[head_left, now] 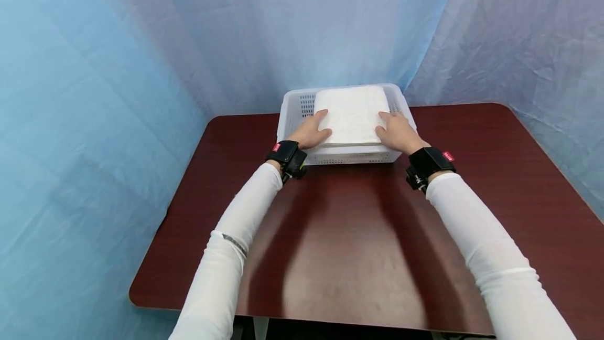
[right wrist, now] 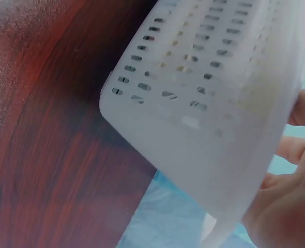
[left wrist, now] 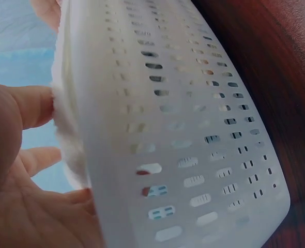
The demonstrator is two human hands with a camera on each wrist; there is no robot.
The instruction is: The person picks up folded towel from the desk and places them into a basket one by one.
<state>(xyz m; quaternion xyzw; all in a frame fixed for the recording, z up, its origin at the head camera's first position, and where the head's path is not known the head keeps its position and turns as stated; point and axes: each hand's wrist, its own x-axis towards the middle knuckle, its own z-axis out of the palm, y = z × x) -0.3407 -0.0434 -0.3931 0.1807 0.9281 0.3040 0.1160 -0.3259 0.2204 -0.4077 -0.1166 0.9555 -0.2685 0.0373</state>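
A white, fluffy-edged folded towel (head_left: 351,112) lies in a white perforated plastic basket (head_left: 349,155), level with its rim. At its left side my left hand (head_left: 309,131) grips it, thumb on the top face near the front corner. In the left wrist view the thumb (left wrist: 36,106) meets the towel's edge, and fingertips show through the holes in the basket wall. My right hand (head_left: 398,133) holds the opposite side, thumb likewise on top. The basket wall partly hides the right fingers (right wrist: 292,149) in the right wrist view. How many layers lie underneath is hidden.
The basket stands at the back of a dark red-brown wooden table (head_left: 349,256). Pale blue sheeting (head_left: 264,30) hangs behind the table and along its sides. Black bands with small cameras (head_left: 295,164) sit on both wrists.
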